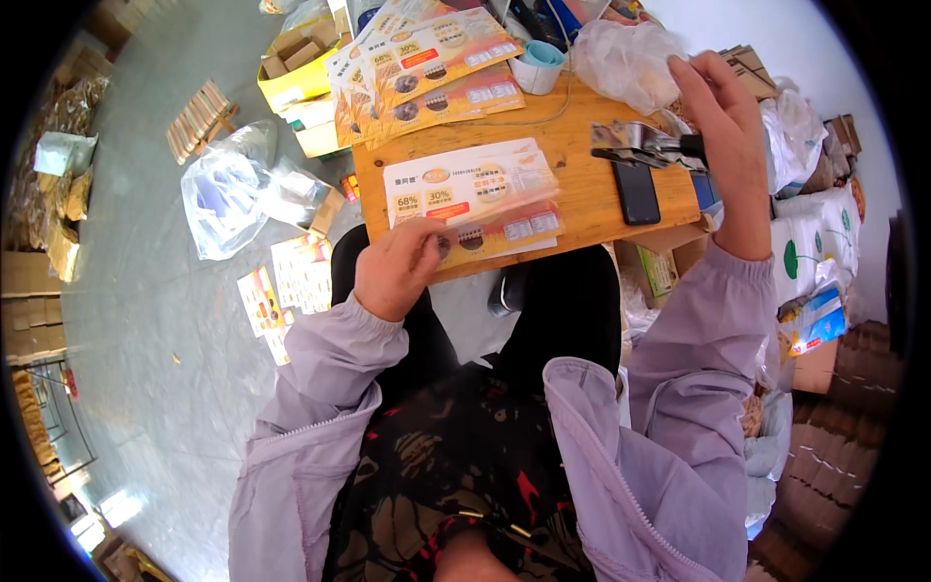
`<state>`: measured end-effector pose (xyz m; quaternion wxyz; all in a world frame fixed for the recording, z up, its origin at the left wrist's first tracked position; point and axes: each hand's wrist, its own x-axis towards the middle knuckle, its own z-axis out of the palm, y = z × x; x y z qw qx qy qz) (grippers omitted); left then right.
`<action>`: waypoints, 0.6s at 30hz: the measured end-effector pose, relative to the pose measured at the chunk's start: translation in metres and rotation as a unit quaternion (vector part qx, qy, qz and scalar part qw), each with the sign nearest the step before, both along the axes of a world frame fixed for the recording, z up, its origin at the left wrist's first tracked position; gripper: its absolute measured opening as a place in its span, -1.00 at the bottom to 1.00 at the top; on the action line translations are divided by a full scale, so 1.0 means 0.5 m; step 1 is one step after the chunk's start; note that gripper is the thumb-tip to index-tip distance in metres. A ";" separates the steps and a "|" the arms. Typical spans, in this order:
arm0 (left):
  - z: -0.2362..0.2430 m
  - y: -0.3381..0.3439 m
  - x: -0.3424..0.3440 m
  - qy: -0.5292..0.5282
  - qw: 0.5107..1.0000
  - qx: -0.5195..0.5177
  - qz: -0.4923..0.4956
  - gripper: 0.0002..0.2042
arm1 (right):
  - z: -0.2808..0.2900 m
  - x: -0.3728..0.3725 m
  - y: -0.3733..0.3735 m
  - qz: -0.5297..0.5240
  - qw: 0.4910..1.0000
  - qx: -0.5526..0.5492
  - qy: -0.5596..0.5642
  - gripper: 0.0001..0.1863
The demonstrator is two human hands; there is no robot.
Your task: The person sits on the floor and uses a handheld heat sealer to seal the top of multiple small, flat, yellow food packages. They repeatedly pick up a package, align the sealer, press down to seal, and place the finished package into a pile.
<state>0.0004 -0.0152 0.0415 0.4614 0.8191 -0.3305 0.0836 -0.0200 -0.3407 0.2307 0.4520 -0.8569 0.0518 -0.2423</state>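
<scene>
My left hand [400, 262], its fingers curled closed, grips the lower left edge of a flat printed carton [475, 189] in white, orange and yellow. Another printed piece shows below it, at the table's near edge. My right hand [722, 112] is raised over the table's right side with its fingers stretched up and apart. Beside its palm is a metal tool [635, 144] with a black end; whether the hand touches it is unclear. Near that tool lies a black phone [635, 192]. More flat printed cartons [427, 73] are piled at the far left of the table.
The wooden table [587, 209] stands before my knees. A cup-like white and blue roll [538, 66] and a clear plastic bag [630, 63] sit at its back. A yellow box [296, 73] stands to the left; printed sheets [301, 276] and plastic bags lie on the floor. Packages crowd the right.
</scene>
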 end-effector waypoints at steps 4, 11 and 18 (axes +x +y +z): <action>0.057 0.006 0.055 -0.046 0.992 -0.087 0.076 -0.82 | -0.005 -0.031 -0.048 -0.048 0.998 -0.050 0.012 -0.69; 0.152 -0.083 0.276 -0.212 0.969 -0.093 0.079 -0.79 | -0.042 -0.041 -0.050 -0.035 0.997 -0.057 0.046 -0.68; 0.042 -0.091 0.225 -0.120 0.991 0.055 -0.019 -0.55 | -0.075 -0.009 0.011 0.006 0.993 -0.094 0.071 -0.71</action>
